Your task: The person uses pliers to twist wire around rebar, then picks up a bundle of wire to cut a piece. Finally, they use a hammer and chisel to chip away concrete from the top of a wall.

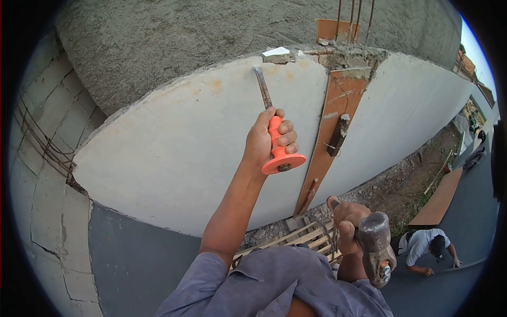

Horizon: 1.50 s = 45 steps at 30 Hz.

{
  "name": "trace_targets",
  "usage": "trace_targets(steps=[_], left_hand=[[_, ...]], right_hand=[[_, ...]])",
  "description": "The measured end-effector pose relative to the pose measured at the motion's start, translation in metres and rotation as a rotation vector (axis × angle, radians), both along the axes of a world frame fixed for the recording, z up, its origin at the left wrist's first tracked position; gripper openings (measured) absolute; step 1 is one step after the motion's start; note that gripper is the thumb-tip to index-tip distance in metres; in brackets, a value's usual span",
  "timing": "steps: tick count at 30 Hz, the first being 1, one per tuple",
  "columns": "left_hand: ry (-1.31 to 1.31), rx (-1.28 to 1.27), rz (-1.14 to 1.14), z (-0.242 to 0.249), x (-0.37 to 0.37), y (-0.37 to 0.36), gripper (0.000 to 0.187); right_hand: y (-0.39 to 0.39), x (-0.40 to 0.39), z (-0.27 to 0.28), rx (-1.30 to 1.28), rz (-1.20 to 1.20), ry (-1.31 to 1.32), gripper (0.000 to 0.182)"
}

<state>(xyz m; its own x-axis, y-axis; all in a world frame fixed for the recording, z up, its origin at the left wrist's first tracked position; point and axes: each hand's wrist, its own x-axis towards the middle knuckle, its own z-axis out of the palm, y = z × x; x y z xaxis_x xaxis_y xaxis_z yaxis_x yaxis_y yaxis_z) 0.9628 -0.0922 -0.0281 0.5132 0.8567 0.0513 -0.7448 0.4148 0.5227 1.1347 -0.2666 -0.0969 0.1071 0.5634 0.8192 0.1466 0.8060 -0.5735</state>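
My left hand [271, 138] is wrapped round the orange grip of a cold chisel [263, 90]. The chisel's blade points up, its tip against the white wall [174, 153] near the wall's broken top edge. A round orange guard sits below my fist, and the steel striking end pokes out beneath it. Lower down on the right, my right hand [348, 216] is closed round the handle of a club hammer [374, 232]. The worn metal head of the hammer is turned toward the camera, close to my chest.
An orange-brown board [338, 105] with a wooden block [339, 136] stands upright in the wall. Rebar rods [353, 21] rise above it. Wooden slats [311, 235] lie below. Another person [428, 248] bends over a dark sheet at lower right. Bent rods [47, 140] project at left.
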Motion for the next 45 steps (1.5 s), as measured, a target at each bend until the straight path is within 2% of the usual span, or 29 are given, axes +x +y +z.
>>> trace_targets(steps=[2, 5, 9, 12, 14, 15, 17, 18, 20, 22, 23, 26, 27, 28, 30, 32, 34, 36, 39, 41, 44, 45], left_hand=[[-0.045, -0.029, -0.016, 0.001, 0.001, 0.000, 0.020], [-0.099, -0.050, -0.033, 0.003, 0.003, 0.001, 0.019], [-0.127, -0.068, -0.012, 0.008, 0.009, -0.003, 0.017], [-0.138, -0.081, 0.007, 0.013, 0.014, -0.003, 0.016], [-0.148, -0.089, 0.011, 0.013, 0.016, -0.004, 0.015], [-0.159, -0.089, 0.009, 0.013, 0.018, -0.004, 0.015], [-0.161, -0.092, 0.016, 0.013, 0.019, -0.006, 0.014], [-0.166, -0.087, 0.024, 0.015, 0.022, -0.006, 0.013], [-0.178, -0.097, 0.043, 0.019, 0.027, -0.005, 0.012], [-0.180, -0.126, 0.054, 0.025, 0.031, -0.008, 0.012], [-0.179, -0.109, 0.042, 0.023, 0.032, -0.006, 0.013], [-0.186, -0.091, 0.032, 0.020, 0.033, -0.001, 0.014], [-0.192, -0.114, 0.045, 0.022, 0.034, -0.005, 0.013], [-0.200, -0.124, 0.057, 0.026, 0.035, -0.006, 0.011], [-0.143, -0.095, 0.105, 0.015, 0.035, -0.007, 0.013], [-0.150, -0.035, 0.104, 0.028, 0.039, 0.010, 0.014], [-0.173, -0.083, 0.067, 0.019, 0.032, 0.003, 0.015], [-0.070, -0.073, 0.065, 0.014, 0.026, -0.002, 0.016], [0.137, 0.018, 0.001, 0.011, 0.012, -0.001, 0.019], [0.338, 0.129, -0.127, -0.002, 0.000, -0.002, 0.022], [0.525, 0.277, -0.081, -0.008, -0.008, -0.019, 0.026], [0.558, 0.315, 0.024, -0.005, -0.012, -0.017, 0.028]], right_hand=[[-0.010, -0.019, 0.041, 0.135, -0.058, -0.050, 0.035], [-0.015, -0.027, 0.059, 0.378, -0.019, -0.012, 0.036], [-0.021, -0.029, 0.062, 0.522, -0.007, 0.037, 0.037], [-0.004, -0.042, 0.039, 0.503, 0.044, 0.100, 0.034], [0.019, -0.033, -0.002, 0.149, -0.018, -0.044, 0.028], [0.029, -0.024, -0.048, -0.076, -0.215, -0.170, 0.022], [0.023, -0.024, -0.074, -0.421, -0.355, -0.290, 0.016], [0.014, -0.026, -0.050, -0.530, -0.301, -0.296, 0.015], [-0.002, -0.021, -0.029, -0.566, -0.274, -0.291, 0.014], [-0.007, -0.024, 0.012, -0.103, 0.069, 0.032, 0.025], [-0.006, -0.041, 0.049, 0.190, -0.013, 0.100, 0.036], [-0.011, -0.042, 0.052, 0.591, 0.075, 0.227, 0.029], [0.010, -0.049, 0.038, 0.538, 0.056, 0.223, 0.021], [0.028, -0.038, -0.014, 0.025, -0.167, 0.033, 0.015], [0.022, -0.039, -0.045, -0.438, -0.361, -0.171, 0.006], [0.032, -0.035, -0.039, -0.248, -0.323, -0.229, 0.009], [0.002, -0.028, -0.003, -0.363, -0.288, -0.420, 0.001], [0.004, -0.029, 0.007, -0.117, -0.085, -0.069, 0.014], [0.008, -0.029, 0.023, 0.039, -0.066, 0.023, 0.028], [0.011, -0.024, 0.009, -0.033, -0.069, 0.031, 0.026], [0.013, -0.014, -0.013, -0.173, -0.109, -0.012, 0.023], [0.013, -0.009, -0.023, -0.226, -0.127, -0.026, 0.022]])
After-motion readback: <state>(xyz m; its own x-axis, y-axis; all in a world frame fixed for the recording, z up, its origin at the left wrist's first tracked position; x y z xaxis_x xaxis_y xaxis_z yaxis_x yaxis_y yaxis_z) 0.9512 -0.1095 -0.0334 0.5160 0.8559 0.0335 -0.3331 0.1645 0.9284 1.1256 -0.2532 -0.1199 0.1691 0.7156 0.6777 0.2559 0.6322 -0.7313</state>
